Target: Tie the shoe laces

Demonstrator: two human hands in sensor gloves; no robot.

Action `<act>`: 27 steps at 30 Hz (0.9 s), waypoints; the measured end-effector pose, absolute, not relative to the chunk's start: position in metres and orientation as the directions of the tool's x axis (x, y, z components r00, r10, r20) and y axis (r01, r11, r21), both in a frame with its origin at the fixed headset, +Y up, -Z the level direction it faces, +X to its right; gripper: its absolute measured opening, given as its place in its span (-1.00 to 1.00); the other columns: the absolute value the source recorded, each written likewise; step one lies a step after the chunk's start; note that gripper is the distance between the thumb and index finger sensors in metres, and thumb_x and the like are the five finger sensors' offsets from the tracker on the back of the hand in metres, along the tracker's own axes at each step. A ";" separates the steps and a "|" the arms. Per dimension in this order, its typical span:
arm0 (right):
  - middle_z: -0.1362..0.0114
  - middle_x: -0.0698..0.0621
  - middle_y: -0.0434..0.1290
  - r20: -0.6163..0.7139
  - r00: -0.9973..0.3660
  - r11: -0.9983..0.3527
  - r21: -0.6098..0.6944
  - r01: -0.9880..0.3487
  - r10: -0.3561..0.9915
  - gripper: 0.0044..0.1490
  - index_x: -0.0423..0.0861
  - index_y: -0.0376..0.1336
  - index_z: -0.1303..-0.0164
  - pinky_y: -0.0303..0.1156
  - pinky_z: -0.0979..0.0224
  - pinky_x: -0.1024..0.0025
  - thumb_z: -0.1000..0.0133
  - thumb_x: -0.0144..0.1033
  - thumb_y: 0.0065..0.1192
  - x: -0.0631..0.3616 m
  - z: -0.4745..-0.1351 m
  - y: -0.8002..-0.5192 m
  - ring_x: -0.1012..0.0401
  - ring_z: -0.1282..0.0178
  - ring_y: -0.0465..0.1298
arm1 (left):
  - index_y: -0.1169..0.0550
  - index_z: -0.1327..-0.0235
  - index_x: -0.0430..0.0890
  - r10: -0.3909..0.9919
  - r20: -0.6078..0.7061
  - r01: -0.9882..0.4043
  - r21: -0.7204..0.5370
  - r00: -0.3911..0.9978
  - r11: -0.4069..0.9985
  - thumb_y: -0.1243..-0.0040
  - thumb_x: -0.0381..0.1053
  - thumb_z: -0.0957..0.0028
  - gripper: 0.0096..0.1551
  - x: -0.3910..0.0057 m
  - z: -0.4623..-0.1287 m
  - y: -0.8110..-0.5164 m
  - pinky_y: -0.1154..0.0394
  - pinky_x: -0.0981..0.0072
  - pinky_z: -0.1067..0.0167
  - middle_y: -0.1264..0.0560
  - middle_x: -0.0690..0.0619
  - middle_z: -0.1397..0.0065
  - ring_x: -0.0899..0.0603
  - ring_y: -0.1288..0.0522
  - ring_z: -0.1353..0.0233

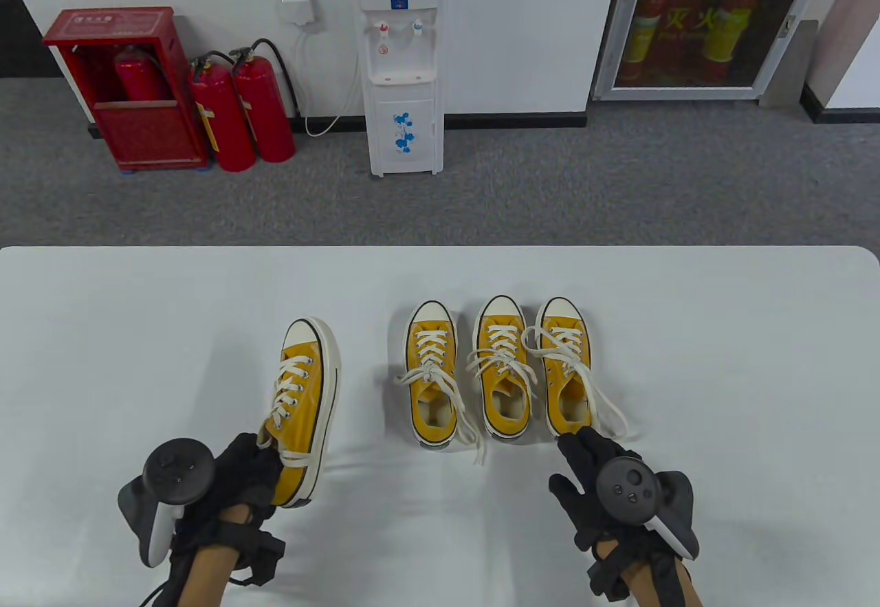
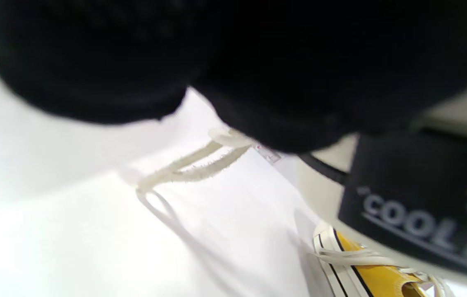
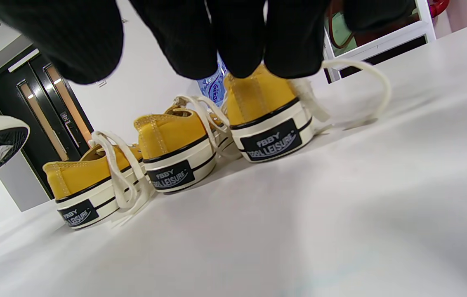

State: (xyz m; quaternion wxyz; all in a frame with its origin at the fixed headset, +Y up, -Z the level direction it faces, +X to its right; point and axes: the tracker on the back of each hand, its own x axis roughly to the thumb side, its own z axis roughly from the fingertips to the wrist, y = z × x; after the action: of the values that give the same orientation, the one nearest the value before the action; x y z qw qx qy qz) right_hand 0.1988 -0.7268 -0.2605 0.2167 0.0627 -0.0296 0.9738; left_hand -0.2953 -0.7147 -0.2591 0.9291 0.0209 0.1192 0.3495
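So my left hand [image 1: 237, 476] has the fourth shoe [image 1: 302, 407] gripped by the heel end and tipped up off the surface [image 1: 103, 359], sole showing in the right wrist view. I'd guess that's to bring it in line with the other three shoes [image 1: 502, 370], which sit side by side, toes pointing away, laces [image 1: 605, 407] loose and sprawling. My right hand [image 1: 591, 476] holds nothing, fingers straight, tips right at the heel of the rightmost shoe [image 1: 567, 366], probably steadying it. Plenty of bare room on both sides and in front of the row. The near edge is close to my wrists, so I'd work away from it.
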 end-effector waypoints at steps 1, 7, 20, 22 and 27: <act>-0.66 -0.11 0.15 0.135 -0.899 -0.905 -0.030 -0.425 0.418 -0.08 -0.07 0.22 -0.53 0.06 -0.53 -0.38 -0.02 0.18 0.23 0.199 -0.260 -0.727 -0.20 -0.62 0.28 | -0.66 0.15 0.03 0.647 -0.207 -0.636 0.127 0.734 0.761 -0.17 0.24 -0.02 -0.62 -0.289 -0.257 -0.715 -0.82 0.37 0.60 -0.72 0.18 0.30 0.25 -0.78 0.66; -0.66 -0.11 0.15 0.132 -0.897 -0.903 -0.035 -0.429 0.421 -0.08 -0.08 0.22 -0.53 0.06 -0.52 -0.37 -0.02 0.18 0.23 0.199 -0.260 -0.727 -0.20 -0.62 0.28 | -0.66 0.14 0.02 0.579 -0.219 -0.581 0.061 0.786 0.812 -0.17 0.24 -0.01 -0.62 -0.258 -0.255 -0.725 -0.82 0.36 0.60 -0.73 0.18 0.29 0.25 -0.79 0.65; -0.66 -0.11 0.15 0.136 -0.893 -0.898 -0.046 -0.438 0.429 -0.08 -0.07 0.22 -0.53 0.07 -0.52 -0.37 -0.02 0.18 0.23 0.201 -0.261 -0.728 -0.20 -0.61 0.28 | -0.67 0.13 0.00 0.418 -0.249 -0.451 -0.090 0.873 0.888 -0.20 0.21 -0.01 -0.62 -0.239 -0.261 -0.749 -0.84 0.36 0.59 -0.75 0.16 0.28 0.25 -0.82 0.63; -0.66 -0.11 0.15 0.135 -0.894 -0.898 -0.046 -0.437 0.428 -0.08 -0.07 0.22 -0.53 0.07 -0.52 -0.37 -0.02 0.18 0.23 0.201 -0.261 -0.729 -0.19 -0.61 0.29 | -0.67 0.12 0.00 0.390 -0.242 -0.427 -0.122 0.888 0.896 -0.20 0.22 -0.02 -0.61 -0.234 -0.262 -0.752 -0.84 0.37 0.58 -0.75 0.16 0.28 0.25 -0.82 0.62; -0.66 -0.11 0.15 0.133 -0.893 -0.897 -0.042 -0.439 0.431 -0.08 -0.08 0.22 -0.53 0.07 -0.52 -0.37 -0.02 0.18 0.23 0.202 -0.261 -0.730 -0.19 -0.61 0.29 | -0.64 0.06 0.01 0.323 -0.197 -0.361 -0.211 0.926 0.908 -0.19 0.29 -0.05 -0.56 -0.220 -0.261 -0.756 -0.84 0.34 0.54 -0.75 0.16 0.22 0.22 -0.84 0.57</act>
State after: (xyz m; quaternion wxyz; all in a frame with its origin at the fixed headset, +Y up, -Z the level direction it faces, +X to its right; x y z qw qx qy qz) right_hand 0.2017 -0.7296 -0.2609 0.2237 0.0601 -0.0355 0.9721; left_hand -0.2203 -0.7563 -0.2606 0.9736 -0.1228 0.0789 0.1757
